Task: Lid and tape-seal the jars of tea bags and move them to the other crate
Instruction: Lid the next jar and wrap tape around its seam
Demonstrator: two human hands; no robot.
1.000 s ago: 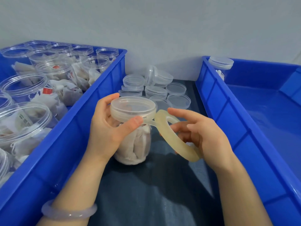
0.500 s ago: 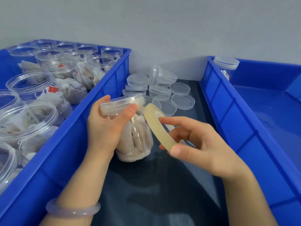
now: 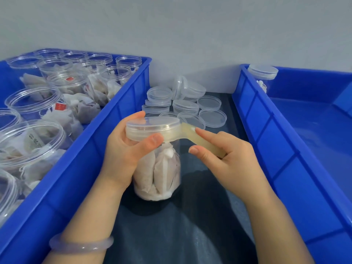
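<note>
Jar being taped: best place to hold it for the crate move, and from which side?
Probably the jar body below the lid, from the left: it stands roughly upright with bare walls there, while the tape roll and right hand occupy the right.

We're looking forward and down from head height, close in, between the left blue plastic crate (image 3: 80, 168) and the right blue plastic crate (image 3: 276, 149).

No text can be read.

- Red tag (image 3: 60, 107), in an open jar (image 3: 32, 103) in the left crate (image 3: 122, 103): pale marks, too small to read.
- Second red tag (image 3: 69, 79), in a jar further back (image 3: 80, 86): blurred.
- White tag (image 3: 35, 142), in the nearest large jar (image 3: 57, 130): dark printed characters, illegible.
</note>
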